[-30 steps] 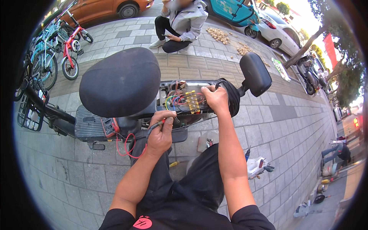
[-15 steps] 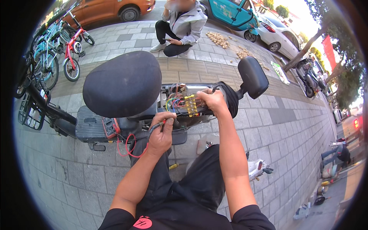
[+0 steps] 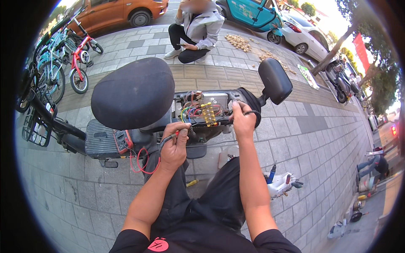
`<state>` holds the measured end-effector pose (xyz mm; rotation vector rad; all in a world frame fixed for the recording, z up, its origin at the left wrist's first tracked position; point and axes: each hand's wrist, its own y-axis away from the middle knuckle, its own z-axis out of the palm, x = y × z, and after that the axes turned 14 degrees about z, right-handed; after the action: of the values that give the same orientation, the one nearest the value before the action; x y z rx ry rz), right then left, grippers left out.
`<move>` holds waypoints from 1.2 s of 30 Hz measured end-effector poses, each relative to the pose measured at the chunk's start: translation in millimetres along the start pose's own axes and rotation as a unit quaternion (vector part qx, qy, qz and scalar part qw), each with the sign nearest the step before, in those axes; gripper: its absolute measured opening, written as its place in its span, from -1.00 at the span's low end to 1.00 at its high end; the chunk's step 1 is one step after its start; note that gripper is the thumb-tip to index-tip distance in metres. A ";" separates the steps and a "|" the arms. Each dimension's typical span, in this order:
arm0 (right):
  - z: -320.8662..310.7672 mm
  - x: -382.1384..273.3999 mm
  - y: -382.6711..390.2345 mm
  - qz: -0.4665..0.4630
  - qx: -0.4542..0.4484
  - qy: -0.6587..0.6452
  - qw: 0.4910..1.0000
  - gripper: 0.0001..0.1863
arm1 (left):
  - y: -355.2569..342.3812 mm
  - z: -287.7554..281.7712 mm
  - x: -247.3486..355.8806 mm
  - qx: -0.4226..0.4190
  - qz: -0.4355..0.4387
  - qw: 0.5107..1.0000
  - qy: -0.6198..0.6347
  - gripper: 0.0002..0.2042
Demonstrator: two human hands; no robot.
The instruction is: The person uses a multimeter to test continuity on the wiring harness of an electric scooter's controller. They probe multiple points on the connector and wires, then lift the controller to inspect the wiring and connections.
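Red bicycle (image 3: 77, 56) right beside the blue bicycles (image 3: 47, 55) — orange car (image 3: 114, 13) behind — and there's a person (image 3: 205, 31) crouching, teal vehicle (image 3: 252, 17) and white car (image 3: 307, 37) beyond!

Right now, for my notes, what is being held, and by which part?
The left grip holds a probe by its handle; the right grip seemingly pinches a black lead, exact part unclear.

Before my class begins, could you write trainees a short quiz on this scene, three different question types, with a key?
1. Which hand holds the dark probe with a red band?
2. What colour is the terminal block among the wires? A) white B) yellow C) green
3. True or false: the multimeter lies on the rounded black seat.

Key: 1. The left hand. 2. B. 3. False; it rests on the ribbed grey panel.
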<state>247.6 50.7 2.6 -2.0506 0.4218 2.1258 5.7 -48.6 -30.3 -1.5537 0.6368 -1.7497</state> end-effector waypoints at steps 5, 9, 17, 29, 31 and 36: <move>5.6 -12.8 90.8 0.075 -0.193 -0.050 0.977 -0.63 | -10.3 1.1 20.1 0.056 -0.003 0.992 0.110 -0.81; 24.3 8.2 134.5 0.107 -0.310 -0.124 0.936 -0.42 | -18.8 2.1 69.1 0.096 -0.127 0.986 0.046 -0.88; 56.5 28.8 151.1 0.199 -0.486 -0.313 0.791 -0.47 | 10.1 -12.6 86.4 0.168 -0.087 0.967 0.169 -0.79; 104.5 17.9 185.9 0.232 -0.301 -0.272 0.884 -0.78 | 52.2 -99.1 168.6 -0.111 -0.294 0.946 0.075 -0.63; 89.7 20.4 179.2 0.229 -0.274 -0.290 0.888 -0.76 | 15.0 -177.9 216.7 -0.299 -0.320 0.892 0.110 -0.66; 79.8 35.9 190.5 0.234 -0.263 -0.270 0.896 -0.75 | -160.0 -299.4 225.5 0.154 -0.102 0.963 -0.195 -0.69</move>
<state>111.9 -108.1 -13.9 -1.5298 0.2920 3.2704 -324.9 -147.2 186.6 -1.7145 0.0086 -1.5308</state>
